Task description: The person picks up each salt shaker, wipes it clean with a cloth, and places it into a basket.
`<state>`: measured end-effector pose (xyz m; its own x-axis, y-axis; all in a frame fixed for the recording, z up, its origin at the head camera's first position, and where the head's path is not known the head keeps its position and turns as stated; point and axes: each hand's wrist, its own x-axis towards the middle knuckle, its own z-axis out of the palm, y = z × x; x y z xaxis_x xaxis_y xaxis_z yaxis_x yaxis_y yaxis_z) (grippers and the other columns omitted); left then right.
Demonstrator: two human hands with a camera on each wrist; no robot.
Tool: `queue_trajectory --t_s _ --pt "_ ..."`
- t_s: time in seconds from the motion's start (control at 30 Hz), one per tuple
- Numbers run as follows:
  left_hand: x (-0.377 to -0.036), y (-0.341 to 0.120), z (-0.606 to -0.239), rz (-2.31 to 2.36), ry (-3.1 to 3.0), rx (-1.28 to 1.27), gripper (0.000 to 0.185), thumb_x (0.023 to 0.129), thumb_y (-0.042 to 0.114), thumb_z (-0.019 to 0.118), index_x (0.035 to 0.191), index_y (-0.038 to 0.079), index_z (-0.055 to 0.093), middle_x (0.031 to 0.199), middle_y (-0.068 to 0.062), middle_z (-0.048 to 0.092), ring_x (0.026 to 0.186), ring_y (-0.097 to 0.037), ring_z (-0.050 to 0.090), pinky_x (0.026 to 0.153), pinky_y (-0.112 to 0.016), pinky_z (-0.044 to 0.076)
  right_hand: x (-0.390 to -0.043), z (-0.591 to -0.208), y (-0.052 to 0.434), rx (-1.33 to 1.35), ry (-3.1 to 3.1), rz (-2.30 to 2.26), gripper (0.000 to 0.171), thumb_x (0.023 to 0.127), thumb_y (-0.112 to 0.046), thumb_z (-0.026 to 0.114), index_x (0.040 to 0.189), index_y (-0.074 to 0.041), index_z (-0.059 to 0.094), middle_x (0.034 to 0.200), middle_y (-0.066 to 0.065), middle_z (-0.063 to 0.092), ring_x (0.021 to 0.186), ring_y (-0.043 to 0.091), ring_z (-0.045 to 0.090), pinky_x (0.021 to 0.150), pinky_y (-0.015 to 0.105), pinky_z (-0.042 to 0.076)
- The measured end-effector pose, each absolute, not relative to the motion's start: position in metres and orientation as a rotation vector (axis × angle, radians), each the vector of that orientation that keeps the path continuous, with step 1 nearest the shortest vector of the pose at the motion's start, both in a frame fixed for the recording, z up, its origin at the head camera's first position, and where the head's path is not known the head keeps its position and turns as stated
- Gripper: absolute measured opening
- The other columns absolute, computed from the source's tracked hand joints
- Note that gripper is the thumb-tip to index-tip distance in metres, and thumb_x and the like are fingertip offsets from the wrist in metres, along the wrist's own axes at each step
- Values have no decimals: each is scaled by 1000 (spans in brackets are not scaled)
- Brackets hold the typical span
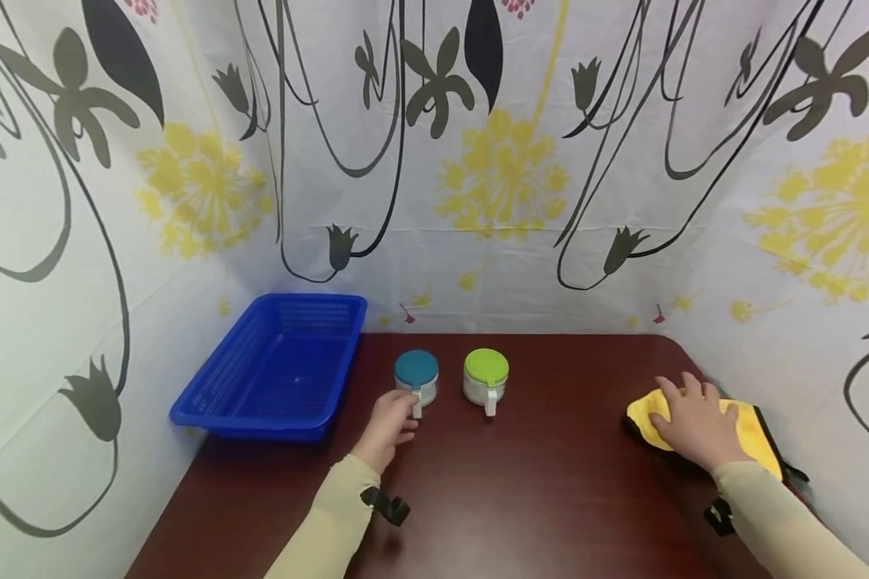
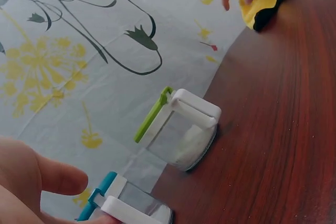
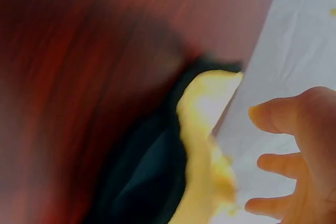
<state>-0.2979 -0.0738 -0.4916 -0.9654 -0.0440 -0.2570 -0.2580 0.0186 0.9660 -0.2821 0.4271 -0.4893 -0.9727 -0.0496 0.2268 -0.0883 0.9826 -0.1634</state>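
A small glass jar with a blue lid (image 1: pixel 416 367) and white handle stands on the table. My left hand (image 1: pixel 387 426) is at its handle side, thumb apart from the handle in the left wrist view; a fingertip appears at the handle, though contact is unclear. Beside it stands a like jar with a green lid (image 1: pixel 486 367), its white handle (image 2: pixel 197 107) facing me. On the right, my right hand (image 1: pixel 698 422) hovers with fingers spread over a crumpled yellow cloth (image 1: pixel 756 438) with black edging. The right wrist view shows thumb and fingers apart, nothing between them.
A blue plastic basket (image 1: pixel 336 402) stands at the table's left edge, left of the jars. The dark red-brown table (image 1: pixel 550 482) is bounded at the back and sides by a white flower-patterned curtain (image 1: pixel 521 273).
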Motion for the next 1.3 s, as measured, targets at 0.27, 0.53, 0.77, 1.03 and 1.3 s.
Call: queue_trajectory --t_s 0.27,0.53,0.77,1.03,1.3 --pt "-313 -82 -493 2013 1987 -323 56 98 41 60 134 -1 54 123 -27 58 101 -41 64 78 -42 56 -274 -500 465 -97 -3103 373 94 92 -68 53 154 -5 23 139 45 16 110 77 21 67 87 25" --pt "-325 -89 -494 2080 1654 -329 68 97 48 62 136 -7 54 134 -37 51 115 -45 61 83 -38 54 -277 -511 480 -39 -3136 413 100 92 -71 51 157 -1 18 136 54 14 91 69 49 60 67 44" --pt "-328 -96 -498 2189 1599 -364 65 94 43 69 131 -9 56 127 -36 56 109 -44 64 90 -39 55 -281 -514 472 -41 -3158 418 94 92 -68 56 150 1 31 136 49 18 85 56 57 57 62 46" --pt "-324 -102 -498 2263 1607 -392 57 91 37 74 128 -3 59 114 -26 63 98 -41 68 93 -46 54 -281 -515 460 15 -3069 316 72 91 -43 70 142 0 44 126 44 37 79 49 59 55 57 48" --pt "-312 -110 -489 2188 1638 -330 58 90 40 74 123 -6 61 106 -25 67 90 -34 71 84 -36 57 -279 -514 447 133 -2979 276 57 80 -15 74 134 -9 56 116 34 51 69 38 59 49 52 46"
